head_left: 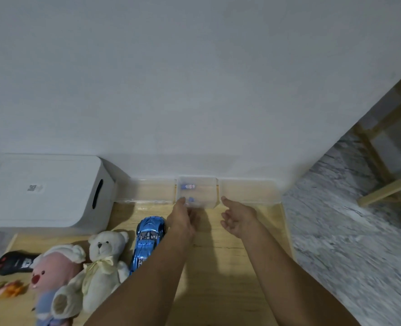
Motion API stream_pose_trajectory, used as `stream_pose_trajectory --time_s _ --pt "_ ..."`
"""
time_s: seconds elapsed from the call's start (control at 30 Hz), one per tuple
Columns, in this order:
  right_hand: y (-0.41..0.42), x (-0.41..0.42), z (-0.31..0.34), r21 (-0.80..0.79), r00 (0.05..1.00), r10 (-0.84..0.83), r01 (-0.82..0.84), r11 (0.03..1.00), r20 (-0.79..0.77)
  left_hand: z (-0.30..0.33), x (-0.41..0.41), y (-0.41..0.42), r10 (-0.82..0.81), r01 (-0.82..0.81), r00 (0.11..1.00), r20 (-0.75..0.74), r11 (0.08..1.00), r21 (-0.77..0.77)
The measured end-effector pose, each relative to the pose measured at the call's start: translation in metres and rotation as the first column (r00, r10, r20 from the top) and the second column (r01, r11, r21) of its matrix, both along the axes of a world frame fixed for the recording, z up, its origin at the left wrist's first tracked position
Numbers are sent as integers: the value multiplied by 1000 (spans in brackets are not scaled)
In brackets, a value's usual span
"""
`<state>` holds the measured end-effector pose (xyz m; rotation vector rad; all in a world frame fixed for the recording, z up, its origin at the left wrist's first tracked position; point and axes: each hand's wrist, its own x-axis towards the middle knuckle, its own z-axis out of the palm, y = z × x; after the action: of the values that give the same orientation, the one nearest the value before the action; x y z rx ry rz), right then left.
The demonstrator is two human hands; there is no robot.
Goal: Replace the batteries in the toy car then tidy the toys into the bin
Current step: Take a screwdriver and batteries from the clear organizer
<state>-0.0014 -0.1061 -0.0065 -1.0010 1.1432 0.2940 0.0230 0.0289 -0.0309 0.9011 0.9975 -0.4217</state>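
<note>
Left hand (183,222) grips the clear box (197,192) at the surface's (230,267) far edge; right hand (238,218) hovers open beside it.

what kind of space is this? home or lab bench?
Most likely a home room, though a staged setup can't be ruled out. Soft toys, such as a white teddy bear, and a blue toy car lie on a wooden surface against a plain wall, beside a white lidded storage bin.
</note>
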Motion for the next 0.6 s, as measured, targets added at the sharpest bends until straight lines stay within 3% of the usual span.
stream_pose_trajectory --time_s 0.17,0.43,0.6 --pt "31 8 -3 14 985 170 -170 985 10 4 13 20 29 -30 1000 10 990 139" --pt "47 18 -9 94 969 247 -249 964 30 9 17 25 -101 99 994 27 993 65" --pt "50 14 -14 63 960 276 -278 959 35 11 16 30 -134 134 991 11 991 27"
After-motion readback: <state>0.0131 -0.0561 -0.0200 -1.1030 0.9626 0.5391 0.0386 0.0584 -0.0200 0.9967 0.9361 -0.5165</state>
